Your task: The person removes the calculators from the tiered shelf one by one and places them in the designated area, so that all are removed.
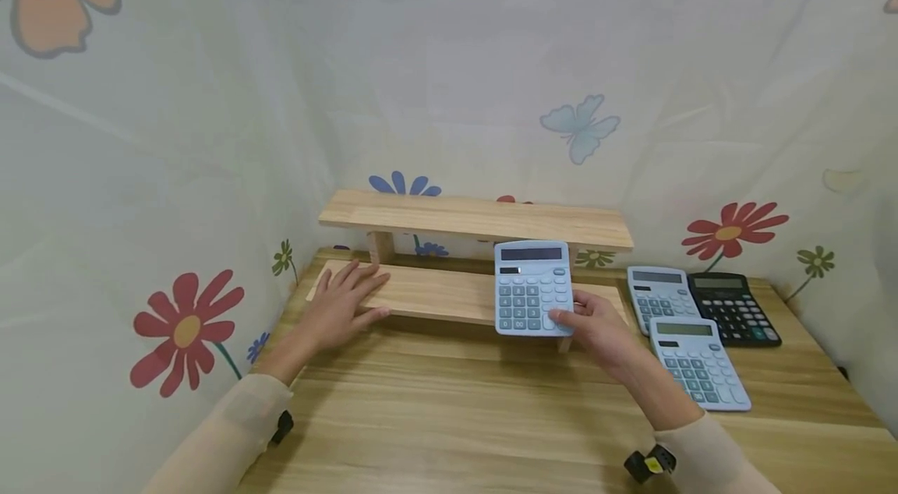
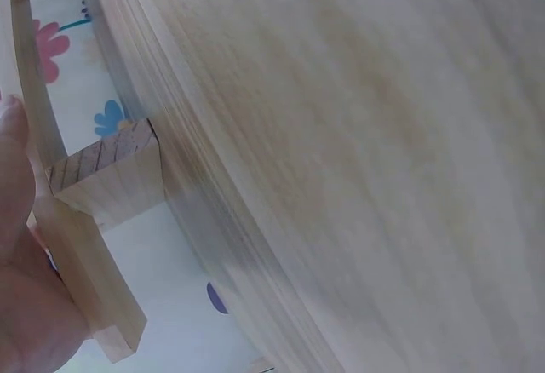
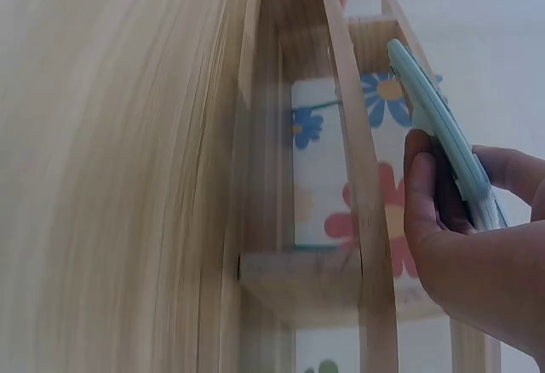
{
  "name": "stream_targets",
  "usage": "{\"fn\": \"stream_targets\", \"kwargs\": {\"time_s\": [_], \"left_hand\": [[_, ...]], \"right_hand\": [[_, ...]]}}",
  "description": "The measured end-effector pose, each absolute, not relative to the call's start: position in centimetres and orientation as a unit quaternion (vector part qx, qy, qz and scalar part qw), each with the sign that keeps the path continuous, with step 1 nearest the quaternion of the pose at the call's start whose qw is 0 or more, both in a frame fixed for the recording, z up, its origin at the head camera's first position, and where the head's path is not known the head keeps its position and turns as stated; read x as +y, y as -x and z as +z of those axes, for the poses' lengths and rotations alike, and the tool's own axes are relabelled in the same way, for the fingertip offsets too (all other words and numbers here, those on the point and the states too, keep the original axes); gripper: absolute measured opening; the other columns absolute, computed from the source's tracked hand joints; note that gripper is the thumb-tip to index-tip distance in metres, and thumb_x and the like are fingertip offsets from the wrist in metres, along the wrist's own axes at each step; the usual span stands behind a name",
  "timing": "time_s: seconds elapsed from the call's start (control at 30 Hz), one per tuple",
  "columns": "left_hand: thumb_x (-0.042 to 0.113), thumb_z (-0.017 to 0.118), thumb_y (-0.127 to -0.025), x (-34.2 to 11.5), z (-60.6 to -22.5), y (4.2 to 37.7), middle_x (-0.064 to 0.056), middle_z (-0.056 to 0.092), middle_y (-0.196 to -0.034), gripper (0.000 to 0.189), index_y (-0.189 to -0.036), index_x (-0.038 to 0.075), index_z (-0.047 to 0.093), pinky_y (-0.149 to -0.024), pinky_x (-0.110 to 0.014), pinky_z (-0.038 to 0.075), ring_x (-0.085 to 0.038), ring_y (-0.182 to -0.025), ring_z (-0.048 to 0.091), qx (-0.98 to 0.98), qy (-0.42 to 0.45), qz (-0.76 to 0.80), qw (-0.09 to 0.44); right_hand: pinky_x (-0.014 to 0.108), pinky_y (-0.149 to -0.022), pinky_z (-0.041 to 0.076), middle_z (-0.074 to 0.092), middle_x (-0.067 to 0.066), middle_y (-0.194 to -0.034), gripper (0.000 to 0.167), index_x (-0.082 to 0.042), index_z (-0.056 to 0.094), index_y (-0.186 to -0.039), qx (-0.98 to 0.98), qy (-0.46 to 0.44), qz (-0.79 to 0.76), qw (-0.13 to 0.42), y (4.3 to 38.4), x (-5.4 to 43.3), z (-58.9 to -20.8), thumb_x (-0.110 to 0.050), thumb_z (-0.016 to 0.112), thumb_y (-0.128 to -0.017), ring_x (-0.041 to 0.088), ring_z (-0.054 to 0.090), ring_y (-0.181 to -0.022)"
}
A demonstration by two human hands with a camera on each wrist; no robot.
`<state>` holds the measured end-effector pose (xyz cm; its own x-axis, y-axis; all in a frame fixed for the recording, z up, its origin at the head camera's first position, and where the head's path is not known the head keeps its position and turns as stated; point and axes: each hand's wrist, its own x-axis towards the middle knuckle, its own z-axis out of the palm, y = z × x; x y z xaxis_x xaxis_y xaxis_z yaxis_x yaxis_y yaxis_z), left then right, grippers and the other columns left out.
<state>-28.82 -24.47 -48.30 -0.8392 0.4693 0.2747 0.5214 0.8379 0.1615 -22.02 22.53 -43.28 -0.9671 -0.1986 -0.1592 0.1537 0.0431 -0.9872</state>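
Observation:
My right hand (image 1: 602, 329) grips a light blue calculator (image 1: 533, 288) by its lower right corner, thumb on the keypad side and fingers behind. Its keys and display face me, upright, in front of a two-tier wooden shelf (image 1: 435, 295). From the side, in the right wrist view, the calculator (image 3: 443, 126) appears edge-on, beside the shelf boards. My left hand (image 1: 340, 305) rests with spread fingers on the left end of the lower board. In the left wrist view, part of the left hand (image 2: 30, 279) shows against the board's end.
At the right of the wooden table (image 1: 435, 424) lie two more light blue calculators, one behind (image 1: 659, 293) and one in front (image 1: 701, 369), overlapping slightly. A black calculator (image 1: 737, 311) lies beside them. A flowered cloth wall (image 1: 449, 89) stands behind the shelf.

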Motion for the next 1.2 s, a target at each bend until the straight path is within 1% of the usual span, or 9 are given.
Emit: {"fn": "stream_targets", "kwargs": {"time_s": [0.27, 0.43, 0.6, 0.67, 0.8, 0.93, 1.03, 1.17, 1.2], "left_hand": [[0.061, 0.058, -0.104, -24.4, -48.5, 28.8, -0.008, 0.038, -0.168, 0.071, -0.163, 0.025, 0.045, -0.120, -0.079, 0.008, -0.042, -0.158, 0.022, -0.953, 0.259, -0.117, 0.108], [0.061, 0.058, -0.104, -24.6, -48.5, 28.9, -0.009, 0.039, -0.168, 0.071, -0.163, 0.024, 0.045, -0.119, -0.079, 0.010, -0.044, -0.158, 0.023, -0.953, 0.260, -0.113, 0.109], [0.061, 0.059, -0.104, -24.9, -48.4, 28.8, -0.008, 0.040, -0.167, 0.070, -0.163, 0.025, 0.046, -0.120, -0.079, 0.011, -0.043, -0.158, 0.024, -0.953, 0.257, -0.113, 0.109], [0.060, 0.059, -0.104, -24.8, -48.4, 28.8, -0.008, 0.040, -0.167, 0.070, -0.163, 0.024, 0.046, -0.119, -0.080, 0.011, -0.044, -0.158, 0.024, -0.953, 0.258, -0.117, 0.110], [0.061, 0.059, -0.103, -24.7, -48.6, 28.9, -0.008, 0.039, -0.168, 0.071, -0.163, 0.024, 0.046, -0.119, -0.079, 0.010, -0.044, -0.158, 0.023, -0.953, 0.258, -0.119, 0.109], [0.062, 0.058, -0.103, -24.8, -48.5, 28.9, -0.007, 0.038, -0.168, 0.071, -0.163, 0.025, 0.045, -0.120, -0.078, 0.009, -0.043, -0.158, 0.022, -0.953, 0.258, -0.117, 0.106], [0.061, 0.059, -0.104, -24.7, -48.3, 28.9, -0.007, 0.038, -0.168, 0.071, -0.163, 0.025, 0.045, -0.120, -0.078, 0.008, -0.043, -0.158, 0.022, -0.952, 0.260, -0.118, 0.106], [0.060, 0.060, -0.103, -24.7, -48.2, 28.8, -0.008, 0.039, -0.168, 0.070, -0.162, 0.024, 0.047, -0.120, -0.079, 0.010, -0.044, -0.157, 0.024, -0.951, 0.262, -0.118, 0.113], [0.060, 0.060, -0.103, -24.7, -48.1, 28.8, -0.009, 0.040, -0.167, 0.070, -0.162, 0.023, 0.048, -0.120, -0.079, 0.010, -0.044, -0.157, 0.024, -0.951, 0.261, -0.118, 0.113]], "right_hand": [[0.027, -0.097, 0.058, 0.070, 0.014, -0.137, 0.063, 0.003, 0.039, -0.158, 0.733, 0.021, -0.668, 0.126, 21.2, 25.5, -43.4, -0.019, 0.068, -0.106, 0.016, 0.072, -0.116], [0.026, -0.097, 0.057, 0.067, 0.016, -0.139, 0.070, 0.004, 0.036, -0.159, 0.751, 0.016, -0.647, 0.129, 20.2, 26.9, -43.0, -0.023, 0.070, -0.105, 0.017, 0.070, -0.116], [0.028, -0.099, 0.057, 0.062, 0.019, -0.145, 0.076, 0.006, 0.031, -0.160, 0.777, 0.015, -0.616, 0.129, 19.0, 28.7, -42.2, -0.029, 0.070, -0.105, 0.018, 0.068, -0.118], [0.030, -0.097, 0.058, 0.062, 0.021, -0.144, 0.076, 0.007, 0.030, -0.161, 0.790, 0.023, -0.599, 0.130, 18.5, 29.8, -41.9, -0.028, 0.069, -0.106, 0.019, 0.069, -0.116], [0.031, -0.094, 0.060, 0.063, 0.023, -0.143, 0.076, 0.009, 0.027, -0.161, 0.801, 0.040, -0.580, 0.141, 17.8, 32.5, -41.7, -0.025, 0.068, -0.107, 0.020, 0.072, -0.113], [0.029, -0.094, 0.060, 0.061, 0.023, -0.145, 0.078, 0.012, 0.023, -0.162, 0.801, 0.052, -0.576, 0.151, 17.1, 35.4, -41.9, -0.023, 0.066, -0.107, 0.016, 0.072, -0.114], [0.029, -0.093, 0.060, 0.064, 0.018, -0.142, 0.077, 0.014, 0.020, -0.161, 0.805, 0.056, -0.570, 0.157, 16.8, 37.8, -41.9, -0.022, 0.064, -0.109, 0.016, 0.072, -0.113], [0.032, -0.092, 0.061, 0.071, 0.002, -0.133, 0.073, 0.016, 0.016, -0.160, 0.818, 0.058, -0.551, 0.158, 16.6, 41.2, -41.6, -0.019, 0.058, -0.111, 0.017, 0.073, -0.110], [0.030, -0.091, 0.061, 0.071, -0.003, -0.131, 0.073, 0.017, 0.016, -0.160, 0.824, 0.055, -0.542, 0.155, 16.6, 42.1, -41.6, -0.019, 0.058, -0.111, 0.015, 0.072, -0.109]]}}
